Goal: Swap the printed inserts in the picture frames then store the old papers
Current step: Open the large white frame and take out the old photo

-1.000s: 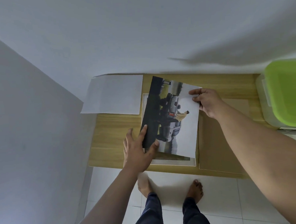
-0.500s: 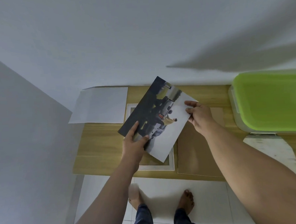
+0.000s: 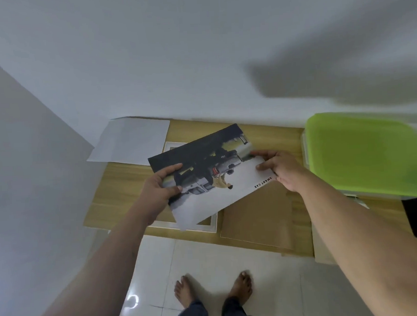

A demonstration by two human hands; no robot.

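Here, left hand (image 3: pixel 159 187) and right hand (image 3: pixel 279 169) each pinch an edge of the printed insert (image 3: pixel 211 179), tilted above the white picture frame (image 3: pixel 214 224) on the counter (image 3: pixel 122 186).

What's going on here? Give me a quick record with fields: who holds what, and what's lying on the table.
held item: printed picture, lifted above the table
left hand: grips the print's left edge
right hand: pinches its right edge
under the print: white picture frame, lying flat
right of frame: brown backing board
far left: blank white sheet
far right: box with green lid
surface: wooden table
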